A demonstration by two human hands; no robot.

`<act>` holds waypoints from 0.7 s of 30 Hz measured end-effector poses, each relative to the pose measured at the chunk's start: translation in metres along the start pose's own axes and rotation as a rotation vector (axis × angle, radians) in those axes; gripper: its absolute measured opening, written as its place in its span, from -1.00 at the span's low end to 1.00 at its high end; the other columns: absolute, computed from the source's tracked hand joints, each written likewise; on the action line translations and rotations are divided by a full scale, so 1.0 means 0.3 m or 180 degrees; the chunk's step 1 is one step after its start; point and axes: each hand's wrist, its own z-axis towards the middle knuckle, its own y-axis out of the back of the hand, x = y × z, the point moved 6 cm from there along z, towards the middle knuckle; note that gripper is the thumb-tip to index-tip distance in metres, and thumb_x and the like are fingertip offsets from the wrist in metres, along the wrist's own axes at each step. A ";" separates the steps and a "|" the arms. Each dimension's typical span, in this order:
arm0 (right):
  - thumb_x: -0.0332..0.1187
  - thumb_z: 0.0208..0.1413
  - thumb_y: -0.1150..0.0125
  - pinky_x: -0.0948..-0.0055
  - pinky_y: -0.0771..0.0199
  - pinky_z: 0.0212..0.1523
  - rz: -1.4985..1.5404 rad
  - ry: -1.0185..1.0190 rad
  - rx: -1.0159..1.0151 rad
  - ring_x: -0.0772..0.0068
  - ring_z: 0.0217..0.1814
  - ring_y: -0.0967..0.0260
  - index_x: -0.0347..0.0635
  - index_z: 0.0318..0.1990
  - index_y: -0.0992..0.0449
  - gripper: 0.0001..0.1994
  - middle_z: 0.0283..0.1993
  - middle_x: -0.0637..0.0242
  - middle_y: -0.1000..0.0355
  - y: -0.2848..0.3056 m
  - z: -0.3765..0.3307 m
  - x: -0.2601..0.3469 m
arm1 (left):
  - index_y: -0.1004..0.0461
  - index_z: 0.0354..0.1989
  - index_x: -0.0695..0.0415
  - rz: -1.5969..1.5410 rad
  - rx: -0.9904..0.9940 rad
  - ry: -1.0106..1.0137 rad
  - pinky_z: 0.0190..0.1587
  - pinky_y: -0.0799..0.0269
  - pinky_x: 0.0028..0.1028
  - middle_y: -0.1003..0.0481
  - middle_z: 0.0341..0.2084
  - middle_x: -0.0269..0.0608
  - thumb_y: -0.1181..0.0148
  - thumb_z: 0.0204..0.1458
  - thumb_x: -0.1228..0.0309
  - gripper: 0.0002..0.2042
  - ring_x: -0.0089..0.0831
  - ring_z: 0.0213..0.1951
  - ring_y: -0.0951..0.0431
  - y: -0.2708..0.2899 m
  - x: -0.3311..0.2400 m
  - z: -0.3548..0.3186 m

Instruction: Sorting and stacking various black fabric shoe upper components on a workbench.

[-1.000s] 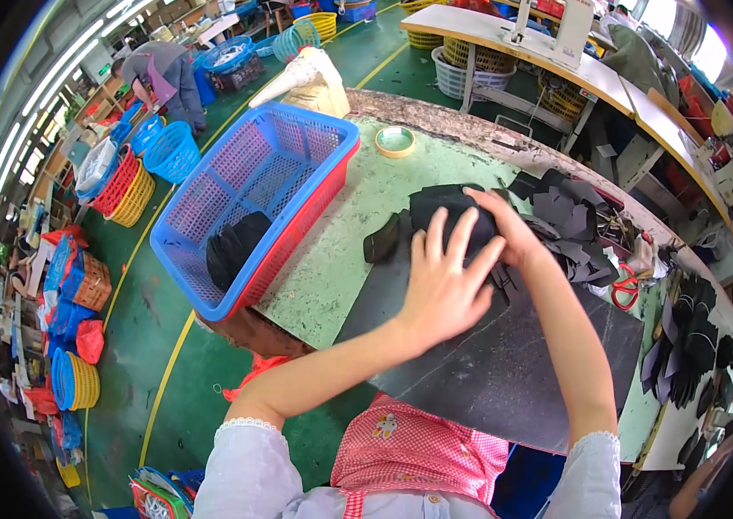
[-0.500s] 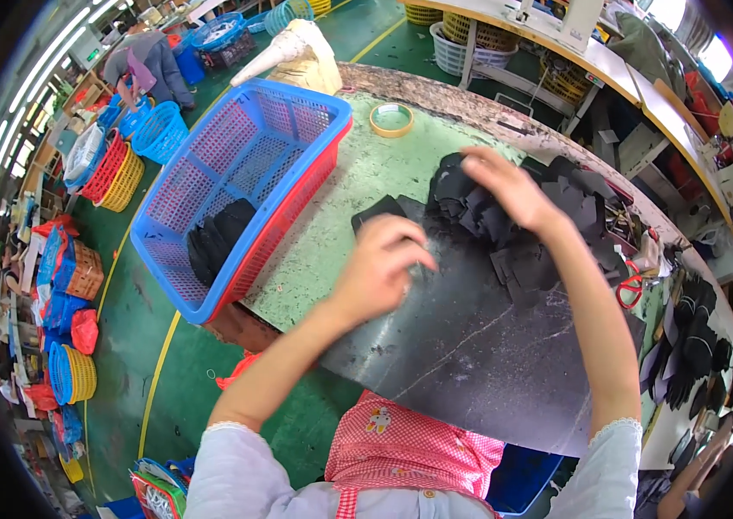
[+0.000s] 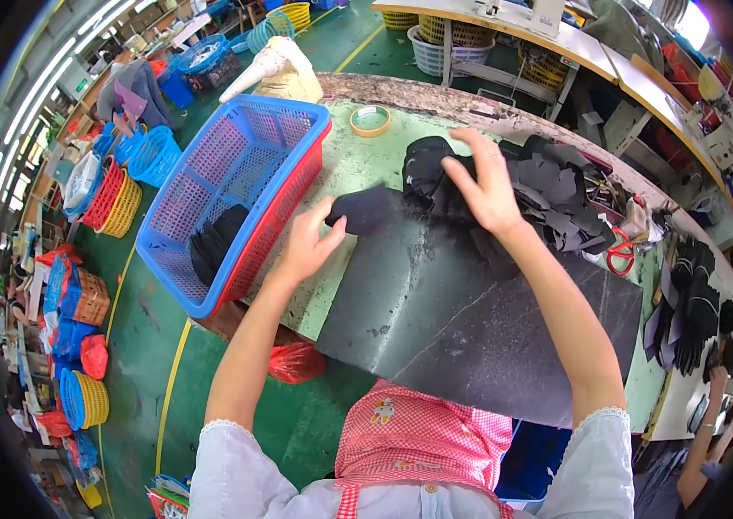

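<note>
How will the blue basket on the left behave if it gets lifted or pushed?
The blue basket is probably light for its size, given its open mesh walls. Lifting it might drag the red basket along, since they are nested. It may dip toward the person, as the dark pieces inside lie at the near end.

Shirt [image 3: 388, 503]: the person's is pale, whitish blue
Button [image 3: 430, 489]: small, round, tan, at the chest
Left sleeve [image 3: 241, 474]: loose, pale, ending near the elbow
Right sleeve [image 3: 593, 467]: matches the left
Cuff edging [image 3: 230, 425]: white, scalloped, lace-like
Apron [image 3: 444, 424]: red-and-white checks
Motif [image 3: 382, 412]: small whitish figure, yellow touches
Strap [image 3: 348, 503]: bolder red-and-white checks
Forearms [image 3: 246, 363]: bare
</note>
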 end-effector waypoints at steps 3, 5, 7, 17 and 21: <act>-0.23 0.32 -0.22 0.10 -0.26 0.36 0.0029 0.0007 -0.0302 -0.07 0.31 -0.35 -0.22 0.10 -0.52 -0.68 0.18 0.05 -0.49 0.059 -0.007 0.033 | -0.50 -0.03 0.30 -0.0893 0.0264 -0.0398 -0.12 -0.50 -0.31 -0.56 -0.33 -0.06 -0.24 0.13 0.48 -0.74 -0.32 -0.27 -0.61 0.036 -0.131 0.026; -0.29 0.34 -0.20 0.17 -0.32 0.25 0.0143 0.0043 -0.0158 0.08 0.16 -0.40 -0.20 0.07 -0.55 -0.75 0.07 0.17 -0.52 0.045 -0.032 0.092 | -0.49 0.02 0.29 -0.1230 0.0479 -0.0449 -0.04 -0.53 -0.33 -0.60 -0.24 -0.12 -0.26 0.13 0.44 -0.70 -0.38 -0.18 -0.60 -0.001 -0.212 0.036; -0.30 0.28 -0.31 0.35 -0.48 -0.01 0.1063 -0.0682 0.0563 0.29 -0.07 -0.41 -0.19 0.16 -0.48 -0.65 -0.01 0.24 -0.49 -0.035 -0.102 0.184 | -0.48 0.13 0.25 -0.1226 0.0854 -0.0452 0.05 -0.54 -0.25 -0.63 -0.13 0.01 -0.26 0.17 0.40 -0.63 -0.19 -0.06 -0.66 -0.075 -0.227 0.051; -0.63 0.01 -0.37 0.10 -0.24 0.42 -0.0363 0.0046 0.0300 -0.06 0.37 -0.29 -0.21 0.26 -0.43 -0.42 0.32 0.05 -0.34 0.026 -0.282 0.335 | -0.41 0.36 0.00 0.0911 0.0641 -0.0088 0.27 -0.40 -0.26 -0.48 0.24 -0.09 -0.19 -0.15 0.62 -0.27 -0.22 0.27 -0.46 0.673 -0.060 -0.136; -0.66 0.03 -0.31 0.15 -0.36 0.33 0.0313 -0.0106 0.0838 -0.05 0.29 -0.36 -0.21 0.07 -0.53 -0.59 0.24 0.05 -0.40 -0.035 -0.328 0.350 | 0.12 0.64 -0.06 0.1465 0.2208 0.1937 0.58 0.01 -0.15 -0.09 0.53 0.01 -0.49 -0.19 0.46 0.16 -0.11 0.55 -0.07 0.739 0.231 -0.263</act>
